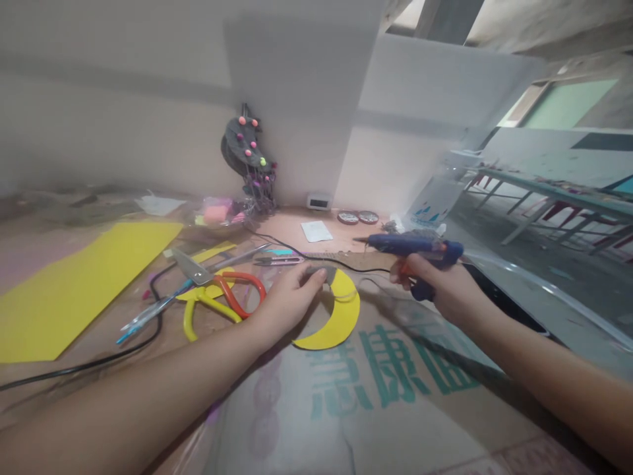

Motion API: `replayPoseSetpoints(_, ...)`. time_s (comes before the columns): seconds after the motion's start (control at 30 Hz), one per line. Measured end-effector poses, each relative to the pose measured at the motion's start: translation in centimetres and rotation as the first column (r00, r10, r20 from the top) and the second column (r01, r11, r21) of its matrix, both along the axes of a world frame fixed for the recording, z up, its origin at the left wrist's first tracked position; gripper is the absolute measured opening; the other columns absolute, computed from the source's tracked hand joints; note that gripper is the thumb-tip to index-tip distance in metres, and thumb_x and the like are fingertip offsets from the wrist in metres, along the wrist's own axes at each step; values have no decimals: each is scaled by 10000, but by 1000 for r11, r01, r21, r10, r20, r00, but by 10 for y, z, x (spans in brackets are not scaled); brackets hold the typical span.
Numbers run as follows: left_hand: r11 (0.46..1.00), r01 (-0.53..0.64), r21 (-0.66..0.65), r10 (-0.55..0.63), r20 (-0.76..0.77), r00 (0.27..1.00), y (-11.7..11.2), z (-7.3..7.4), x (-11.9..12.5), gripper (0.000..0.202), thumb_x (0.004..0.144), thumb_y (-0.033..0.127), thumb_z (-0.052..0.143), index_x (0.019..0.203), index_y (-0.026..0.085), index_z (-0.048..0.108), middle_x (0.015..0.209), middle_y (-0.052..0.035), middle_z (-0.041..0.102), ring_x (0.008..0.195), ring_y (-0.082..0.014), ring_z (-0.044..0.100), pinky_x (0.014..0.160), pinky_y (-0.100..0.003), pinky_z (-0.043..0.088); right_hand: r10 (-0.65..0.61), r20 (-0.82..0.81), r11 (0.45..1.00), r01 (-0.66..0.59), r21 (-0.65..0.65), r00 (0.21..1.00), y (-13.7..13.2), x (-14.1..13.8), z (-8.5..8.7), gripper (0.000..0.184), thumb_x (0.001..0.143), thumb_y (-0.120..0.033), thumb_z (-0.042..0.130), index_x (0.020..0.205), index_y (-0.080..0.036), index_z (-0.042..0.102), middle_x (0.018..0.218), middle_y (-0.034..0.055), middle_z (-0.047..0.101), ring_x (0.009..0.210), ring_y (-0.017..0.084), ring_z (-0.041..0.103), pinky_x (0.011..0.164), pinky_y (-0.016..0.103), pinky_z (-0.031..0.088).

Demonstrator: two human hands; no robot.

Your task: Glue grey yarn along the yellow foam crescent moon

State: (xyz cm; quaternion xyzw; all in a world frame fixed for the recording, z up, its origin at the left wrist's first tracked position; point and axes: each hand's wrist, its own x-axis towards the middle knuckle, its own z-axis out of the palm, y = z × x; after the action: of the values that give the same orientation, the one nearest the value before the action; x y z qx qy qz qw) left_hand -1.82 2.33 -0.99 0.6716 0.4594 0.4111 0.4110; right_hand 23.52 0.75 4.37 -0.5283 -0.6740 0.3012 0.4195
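Observation:
My left hand is closed in a pinch on the upper end of a yellow crescent-moon cutout. A small grey patch shows at that end, just past the thumb, and a thin loop of string lies across the crescent. Wrapped around the handle of a dark blue glue gun, my right hand holds it above and to the right of the crescent. The gun's nozzle points left, apart from the cutout. Left of my left hand lie pliers with yellow handles and scissors with red-orange handles.
A large yellow sheet covers the table's left side. Behind stand a grey moon-shaped ornament with pompoms, a small digital display and two round tins. A black phone lies beyond my right forearm; a black cord crosses the table.

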Motion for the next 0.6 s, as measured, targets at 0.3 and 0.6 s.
replayPoseSetpoints(0.3,1000,14,23,-15,27,1000,-1,1,1,285,912,440,493,819,186,581,804,-12,649,727,-162,563,641,-258,399,-21,-25,998,22,55,999,10,-10,29,372,831,-554,604,783,-198,700,767,66,682,678,187,603,545,281,446)
replayPoseSetpoints(0.6,1000,30,-3,-30,24,999,-1,4,1,295,919,426,491,767,183,557,771,10,627,712,-148,543,631,-257,371,-94,406,994,64,87,909,127,-44,7,334,819,-437,658,963,-143,719,866,76,730,832,220,660,748,307,485)
